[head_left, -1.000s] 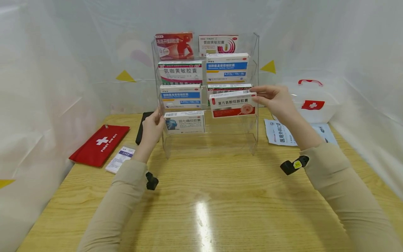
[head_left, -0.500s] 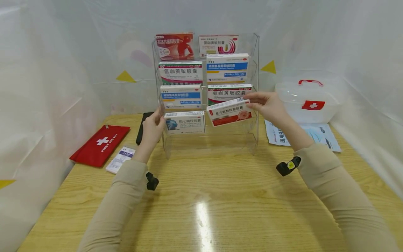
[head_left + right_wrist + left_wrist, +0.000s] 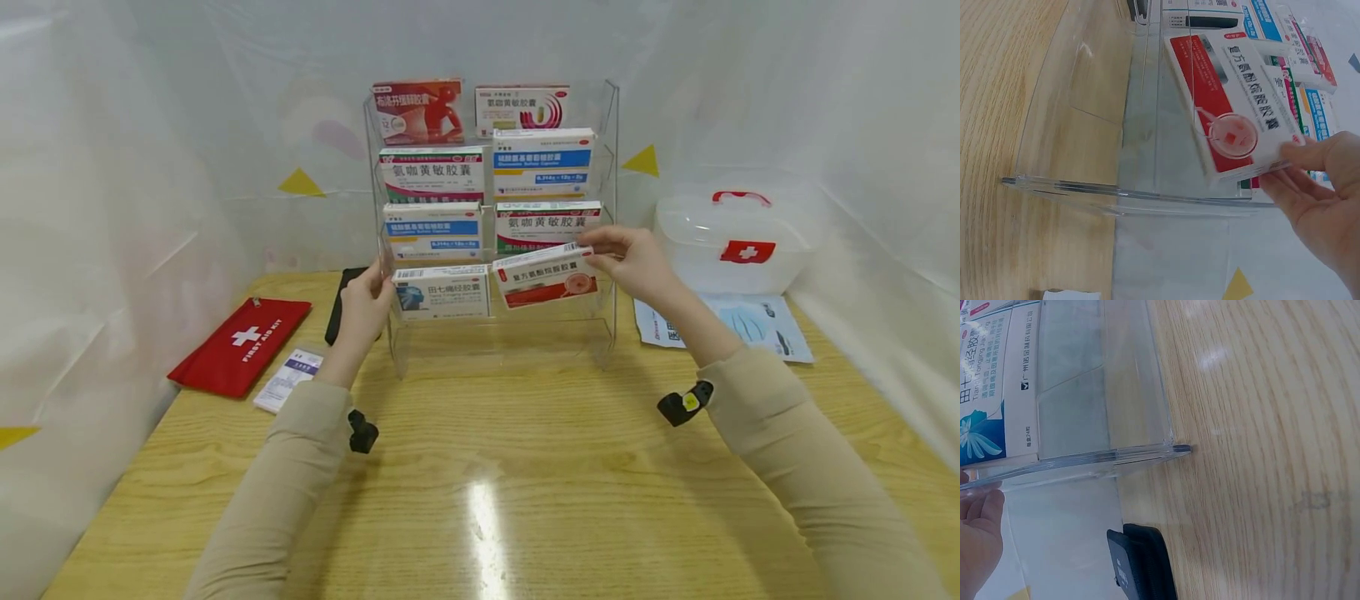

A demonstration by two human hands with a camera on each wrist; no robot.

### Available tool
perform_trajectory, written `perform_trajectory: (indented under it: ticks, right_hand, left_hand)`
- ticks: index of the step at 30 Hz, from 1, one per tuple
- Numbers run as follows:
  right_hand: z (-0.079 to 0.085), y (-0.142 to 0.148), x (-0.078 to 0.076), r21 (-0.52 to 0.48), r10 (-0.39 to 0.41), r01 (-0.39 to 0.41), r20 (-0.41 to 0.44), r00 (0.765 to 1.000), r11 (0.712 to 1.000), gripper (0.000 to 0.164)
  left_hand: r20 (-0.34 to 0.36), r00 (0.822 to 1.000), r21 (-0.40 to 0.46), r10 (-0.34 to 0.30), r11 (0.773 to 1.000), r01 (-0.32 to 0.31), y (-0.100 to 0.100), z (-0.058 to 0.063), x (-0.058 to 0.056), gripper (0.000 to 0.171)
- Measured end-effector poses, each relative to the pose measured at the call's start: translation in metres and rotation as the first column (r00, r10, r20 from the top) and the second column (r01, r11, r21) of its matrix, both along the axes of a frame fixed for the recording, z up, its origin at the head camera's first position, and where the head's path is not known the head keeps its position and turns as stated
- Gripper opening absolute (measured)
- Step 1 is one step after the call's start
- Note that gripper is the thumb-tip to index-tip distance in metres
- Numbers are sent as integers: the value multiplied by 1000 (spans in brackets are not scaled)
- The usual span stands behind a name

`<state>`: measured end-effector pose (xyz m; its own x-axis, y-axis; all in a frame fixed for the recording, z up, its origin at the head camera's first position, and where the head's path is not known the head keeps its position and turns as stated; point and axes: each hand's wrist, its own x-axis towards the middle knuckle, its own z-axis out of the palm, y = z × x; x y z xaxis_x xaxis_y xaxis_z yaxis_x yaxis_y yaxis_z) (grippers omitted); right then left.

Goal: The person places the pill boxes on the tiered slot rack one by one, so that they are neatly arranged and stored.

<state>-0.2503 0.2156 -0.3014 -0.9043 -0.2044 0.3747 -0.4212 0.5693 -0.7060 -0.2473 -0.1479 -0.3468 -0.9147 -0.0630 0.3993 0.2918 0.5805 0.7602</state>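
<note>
A red-and-white medicine box (image 3: 546, 277) is pinched at its upper right corner by my right hand (image 3: 636, 260). It tilts, left end lower, at the right side of the third-down-to-bottom part of a clear acrylic rack (image 3: 501, 342). In the right wrist view the thumb lies on the front of the box (image 3: 1235, 106) and the fingers lie behind. My left hand (image 3: 365, 307) grips the rack's left side panel. Left of the tilted box stands a white box with a blue picture (image 3: 442, 293). Just above it is a green-and-white box (image 3: 547, 225).
Several more medicine boxes, such as a red one (image 3: 418, 112), fill the upper tiers. A red first aid pouch (image 3: 240, 346), a white card pack (image 3: 288, 379) and a black case (image 3: 1141, 562) lie left. A clear first aid box (image 3: 731, 242) and mask packet (image 3: 750, 325) sit right.
My right hand has brought the red-and-white box down and slightly left, from in front of the green-and-white box to the tier below, tilting it. My left hand stays on the rack.
</note>
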Motion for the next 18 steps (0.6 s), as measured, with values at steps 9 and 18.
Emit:
perform_trajectory:
  ticks: [9, 18]
  right_hand:
    - [0, -7, 9, 163, -55, 62, -51, 997, 985, 25]
    - [-4, -9, 16, 250, -61, 95, -140, 988, 963, 23]
  left_hand:
    - [-6, 1000, -9, 9, 1000, -9, -1, -2, -1, 47]
    - [-21, 1000, -17, 2, 1000, -3, -1, -3, -2, 47]
